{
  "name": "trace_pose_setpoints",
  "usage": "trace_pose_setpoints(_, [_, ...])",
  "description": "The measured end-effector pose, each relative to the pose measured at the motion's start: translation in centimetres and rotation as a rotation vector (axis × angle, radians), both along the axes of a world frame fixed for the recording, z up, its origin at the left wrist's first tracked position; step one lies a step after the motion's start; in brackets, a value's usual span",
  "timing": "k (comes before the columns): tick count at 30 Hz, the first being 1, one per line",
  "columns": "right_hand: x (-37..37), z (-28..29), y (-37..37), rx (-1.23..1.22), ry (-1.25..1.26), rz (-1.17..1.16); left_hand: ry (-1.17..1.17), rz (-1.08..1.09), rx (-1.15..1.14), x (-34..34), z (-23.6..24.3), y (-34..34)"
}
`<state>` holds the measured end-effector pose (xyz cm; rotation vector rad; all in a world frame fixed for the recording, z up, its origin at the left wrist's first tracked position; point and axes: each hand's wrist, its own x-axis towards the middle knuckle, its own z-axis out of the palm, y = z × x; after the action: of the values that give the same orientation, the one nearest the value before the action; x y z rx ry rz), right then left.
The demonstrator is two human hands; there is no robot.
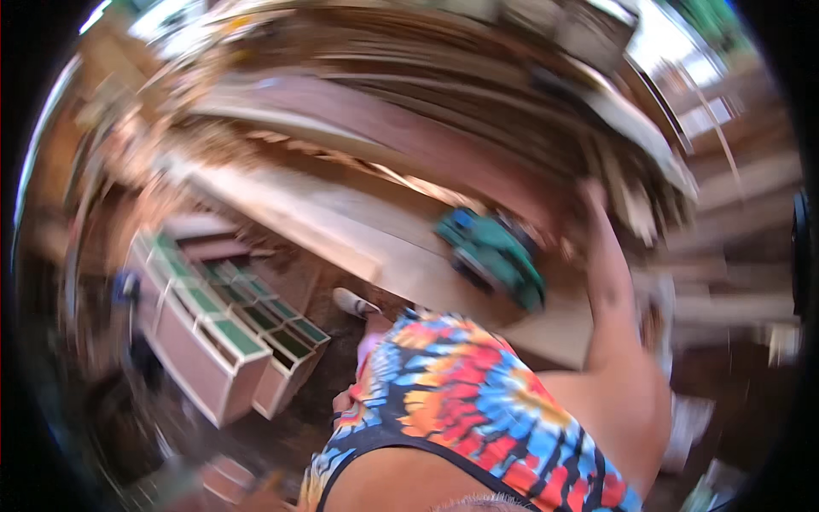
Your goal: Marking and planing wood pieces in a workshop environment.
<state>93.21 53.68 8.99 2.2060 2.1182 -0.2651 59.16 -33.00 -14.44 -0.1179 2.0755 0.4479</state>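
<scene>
I'm seeing the right hand (590, 194) hanging toward two o'clock near a reddish plank (405, 126), perhaps touching it; through this blur I cannot tell whether its fingers are standing apart or together. A green power tool (496, 258) is sitting at three o'clock on a pale board (397, 246); pink-sided boxes (198, 365) are resting at eight.

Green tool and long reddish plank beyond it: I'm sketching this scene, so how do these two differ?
The green tool is compact and bulky; the reddish plank is long and flat. The green tool has dark parts, whereas the reddish plank is a duller, brownish tone. Both look blurred.
</scene>
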Motion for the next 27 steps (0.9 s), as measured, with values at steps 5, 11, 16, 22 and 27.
trace_pose_setpoints(5, [-0.8, -1.2, -2.5, 0.123, -0.669, 0.637, -0.050, 0.226, -0.167, 7.7, -4.9, -0.1])
trace_pose_setpoints(11, [0.2, -4.1, -1.1, 0.209, -1.064, 0.617, 0.008, 0.014, -0.097, 5.7, -6.8, 4.4])
trace_pose_setpoints(16, [0.2, -3.4, -2.9, 0.325, -0.942, 0.553, 0.073, -0.057, -0.020, 2.2, -1.7, 8.3])
trace_pose_setpoints(22, [-8.4, 7.9, -13.9, 0.753, 0.441, 0.469, 0.095, -0.496, 0.129, -5.7, 5.3, 14.7])
trace_pose_setpoints(27, [-22.6, 12.4, -28.9, -0.254, 1.077, 0.945, 0.289, -0.087, 0.364, -7.6, 18.4, 19.3])
